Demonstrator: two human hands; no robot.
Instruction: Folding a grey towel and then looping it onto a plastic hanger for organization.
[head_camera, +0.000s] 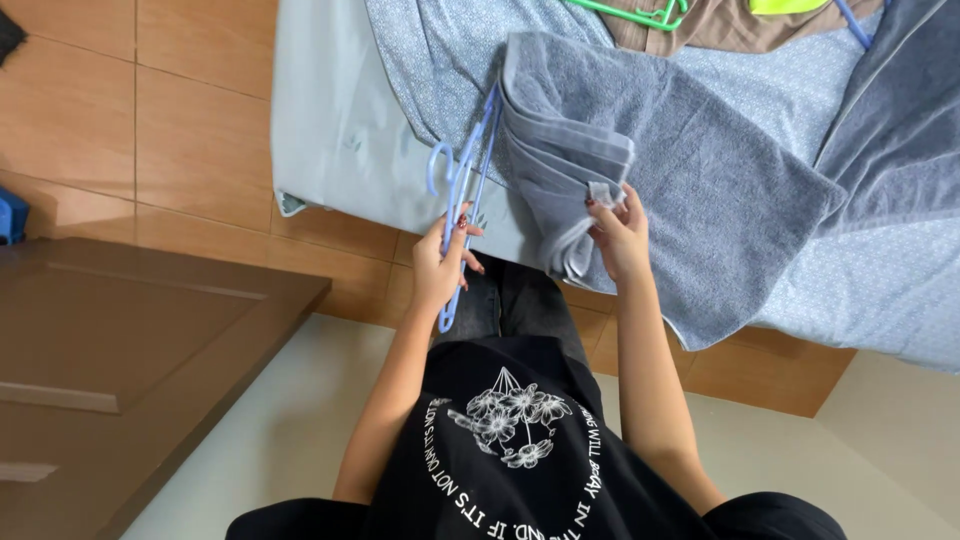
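Note:
My left hand (442, 262) grips a light blue plastic hanger (462, 190), its hook pointing away from me. A grey towel (690, 170) lies over the edge of the bed, and one folded end of it is threaded on the hanger. My right hand (618, 232) pinches the towel's folded edge near a small white label. Both hands are in front of my black printed shirt and dark trousers.
The bed (340, 130) has a pale blue patterned sheet. A second grey towel (900, 100) lies at the right. A green hanger (630, 14), a brown garment and another blue hanger lie at the far side. A brown wooden door (130, 350) is at the left, on tan floor tiles.

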